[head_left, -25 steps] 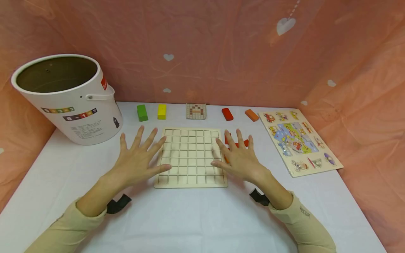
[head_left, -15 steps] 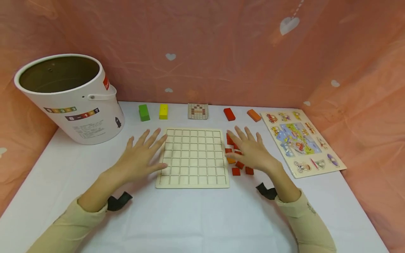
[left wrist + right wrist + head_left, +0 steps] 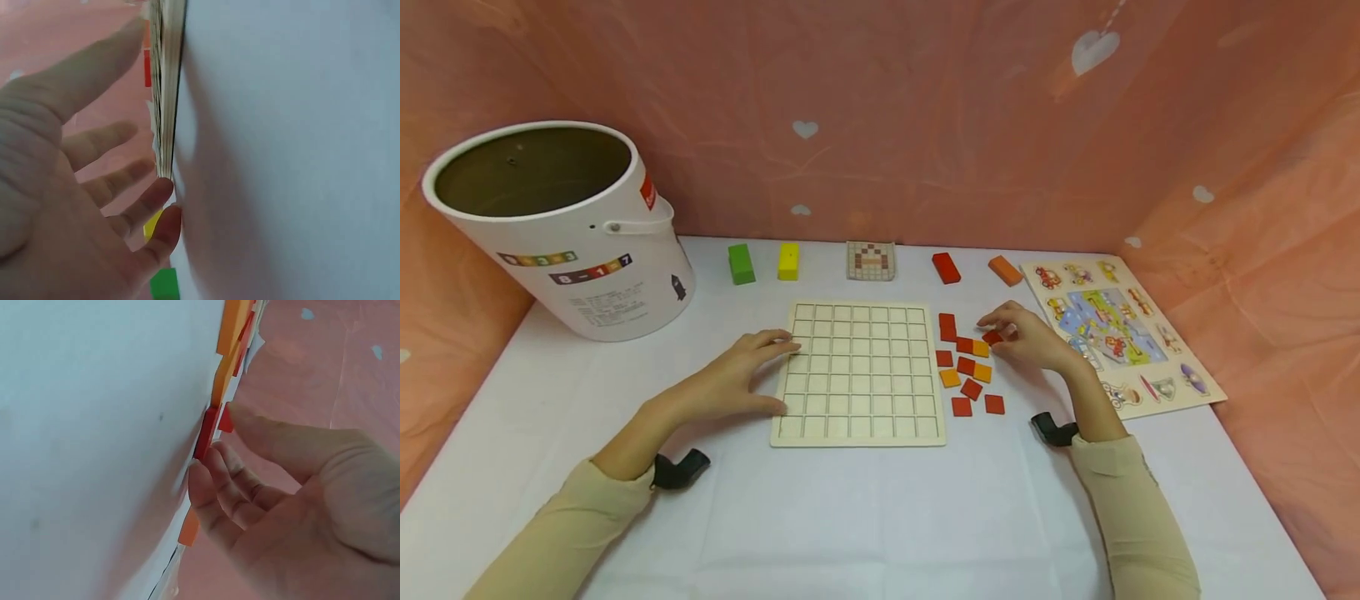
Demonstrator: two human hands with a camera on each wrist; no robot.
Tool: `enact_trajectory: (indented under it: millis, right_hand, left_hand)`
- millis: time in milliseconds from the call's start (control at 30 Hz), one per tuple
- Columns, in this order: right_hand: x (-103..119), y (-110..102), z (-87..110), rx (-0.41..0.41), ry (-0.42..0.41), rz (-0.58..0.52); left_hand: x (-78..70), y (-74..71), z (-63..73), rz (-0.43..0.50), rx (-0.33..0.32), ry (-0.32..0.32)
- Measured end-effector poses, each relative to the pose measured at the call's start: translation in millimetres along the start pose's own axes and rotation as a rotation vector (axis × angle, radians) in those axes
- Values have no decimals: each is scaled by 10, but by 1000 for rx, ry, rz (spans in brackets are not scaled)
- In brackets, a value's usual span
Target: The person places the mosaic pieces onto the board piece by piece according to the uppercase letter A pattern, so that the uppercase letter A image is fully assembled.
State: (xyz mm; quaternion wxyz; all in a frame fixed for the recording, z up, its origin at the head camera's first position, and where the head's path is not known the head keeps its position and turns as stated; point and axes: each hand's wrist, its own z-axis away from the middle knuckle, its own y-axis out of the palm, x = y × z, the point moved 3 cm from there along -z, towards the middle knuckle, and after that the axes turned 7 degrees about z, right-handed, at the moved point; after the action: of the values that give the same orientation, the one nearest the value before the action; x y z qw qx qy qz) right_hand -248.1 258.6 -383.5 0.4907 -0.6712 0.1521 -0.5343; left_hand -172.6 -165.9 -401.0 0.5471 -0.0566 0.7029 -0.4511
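A pale wooden grid board [image 3: 859, 372] lies mid-table in the head view. My left hand [image 3: 726, 385] is at its left edge, thumb and fingers apart; in the left wrist view, fingertips [image 3: 164, 187] reach the board's side [image 3: 169, 94]. To the board's right lie several small red and orange square tiles [image 3: 966, 365]. Over the far right of this group is my right hand [image 3: 1033, 337], its fingers bent loosely about one red tile [image 3: 991, 337]. In the right wrist view, fingertips [image 3: 197, 464] meet the end of that red tile [image 3: 206, 432], while the thumb stands off it.
Along the back are green [image 3: 741, 264], yellow [image 3: 788, 262], red [image 3: 946, 268] and orange [image 3: 1005, 270] blocks and a small pattern card [image 3: 871, 261]. A white bucket [image 3: 595, 283] stands far left. A picture puzzle board [image 3: 1138, 397] lies right. Pink cloth [image 3: 925, 125] hangs behind.
My right hand has moved right off the board and its spread fingers have bent down towards a red tile. The left fingers have come down to the board's left edge. More tiles show.
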Motion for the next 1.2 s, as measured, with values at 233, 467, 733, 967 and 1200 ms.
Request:
enact_trajectory:
  millis: [233,467,733,967,1200]
  right_hand:
    - [-51,11,6,-1,33,23]
    - [-91,-1,-3,3,63,35]
    - [113,-78,-337,-7,-10,-65]
    - [721,228,-1022,162,-137,-213]
    - [1045,502,-1440,236,-168,-215]
  left_hand:
    - [58,50,-5,-20,-7,39]
    - [66,57,5,-23,-1,38]
    - [59,68,-12,10,-10,44]
    - [73,83,1,26,-19,54]
    - [64,78,-3,48,-21,66]
